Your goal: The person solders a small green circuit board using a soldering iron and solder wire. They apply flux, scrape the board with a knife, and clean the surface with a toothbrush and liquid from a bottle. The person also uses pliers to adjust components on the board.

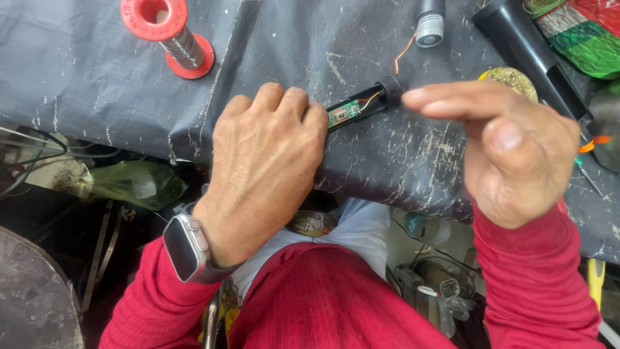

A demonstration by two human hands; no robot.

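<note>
We are clenching our left hand (265, 168) around the black tube (371, 103) at centre frame; our right hand (510, 152) is hovering released beside its end.

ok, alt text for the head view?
Left hand pins a slim black casing with an exposed green circuit board on a dark work mat; right hand hovers open beside it. A red solder spool stands behind.

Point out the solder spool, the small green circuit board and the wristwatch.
solder spool (183, 46), head view, on its wound wire.
green circuit board (343, 114), head view, board's middle.
wristwatch (185, 247), head view, on its case.
</note>
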